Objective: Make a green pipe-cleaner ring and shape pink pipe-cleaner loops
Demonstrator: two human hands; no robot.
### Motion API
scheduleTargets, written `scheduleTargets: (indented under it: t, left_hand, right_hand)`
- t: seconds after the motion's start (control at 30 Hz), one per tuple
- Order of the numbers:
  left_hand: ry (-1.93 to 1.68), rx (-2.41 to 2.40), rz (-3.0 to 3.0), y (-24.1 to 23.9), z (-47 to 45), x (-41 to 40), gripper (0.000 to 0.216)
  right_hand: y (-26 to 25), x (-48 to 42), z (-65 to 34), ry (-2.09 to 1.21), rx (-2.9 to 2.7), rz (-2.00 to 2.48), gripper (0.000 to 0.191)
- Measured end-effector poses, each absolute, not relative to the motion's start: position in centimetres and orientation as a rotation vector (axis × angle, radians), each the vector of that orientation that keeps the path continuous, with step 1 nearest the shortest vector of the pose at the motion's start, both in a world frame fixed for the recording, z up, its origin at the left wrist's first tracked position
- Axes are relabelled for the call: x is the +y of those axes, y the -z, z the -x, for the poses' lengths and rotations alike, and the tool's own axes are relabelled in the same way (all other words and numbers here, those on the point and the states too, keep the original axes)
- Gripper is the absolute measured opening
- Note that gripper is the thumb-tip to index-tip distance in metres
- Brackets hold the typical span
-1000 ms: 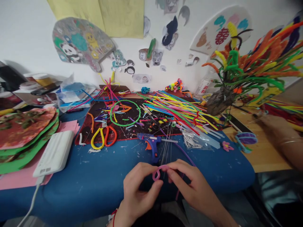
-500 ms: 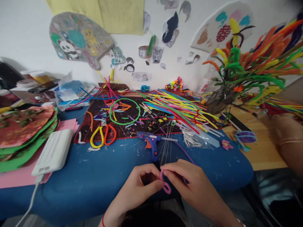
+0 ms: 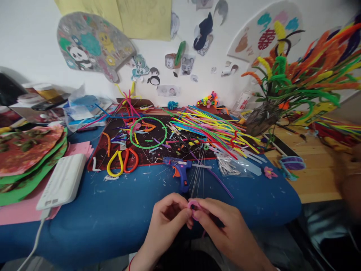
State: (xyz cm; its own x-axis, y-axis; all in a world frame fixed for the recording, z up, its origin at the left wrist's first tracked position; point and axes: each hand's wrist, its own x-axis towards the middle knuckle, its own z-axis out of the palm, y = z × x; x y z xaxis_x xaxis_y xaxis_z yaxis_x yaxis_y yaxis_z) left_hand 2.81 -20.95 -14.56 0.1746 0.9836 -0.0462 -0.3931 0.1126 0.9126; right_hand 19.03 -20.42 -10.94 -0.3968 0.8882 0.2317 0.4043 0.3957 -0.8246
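Note:
A pink pipe cleaner (image 3: 194, 204), bent into a small loop, is pinched between my two hands near the front edge of the blue table cover. My left hand (image 3: 169, 222) grips its left side between thumb and forefinger. On the other side my right hand (image 3: 222, 222) holds it, thumb against the loop. A short pink end shows below the fingers; the rest is hidden. Just beyond my hands lies a blue glue gun (image 3: 182, 171) with a clear glue stick in its back. Beside it are thin wires (image 3: 200, 177) and a purple pipe cleaner (image 3: 221, 183).
Yellow-and-red-handled scissors (image 3: 123, 162), a green ring (image 3: 148, 146) and a pile of pipe cleaners (image 3: 208, 128) lie on the dark mat. A white power bank (image 3: 62, 180) with a cable is at left. At right stand a vase (image 3: 261, 116) and a blurred co-worker's arm (image 3: 351, 188).
The pink pipe cleaner has turned from a hanging figure-like curve into a rounder loop higher between my fingers. My hands have drawn closer together. The co-worker's hand has moved.

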Motion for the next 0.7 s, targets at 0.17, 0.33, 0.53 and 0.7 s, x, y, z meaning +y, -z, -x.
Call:
scheduleTargets:
  t: [0.17,0.33,0.53,0.7]
  left_hand:
    - [-1.164,0.878,-1.018,14.3,-2.4,-21.3,0.015]
    - [-1.139,0.905,-1.109,13.6,-1.7,-20.9,0.013]
    - [-1.200,0.993,-1.326,11.6,-1.1,-19.7,0.011]
    - [-1.093,0.969,-1.159,10.9,-1.1,-19.8,0.016]
  right_hand:
    - [10.2,-20.0,-19.3,-1.207,-1.946,1.174,0.024]
    - [8.7,-18.9,-19.4,-1.407,-1.981,1.057,0.024]
    - [7.5,-17.1,-18.3,-1.047,-2.141,0.997,0.031]
    - [9.1,-16.7,-18.4,-0.500,-2.247,0.862,0.019]
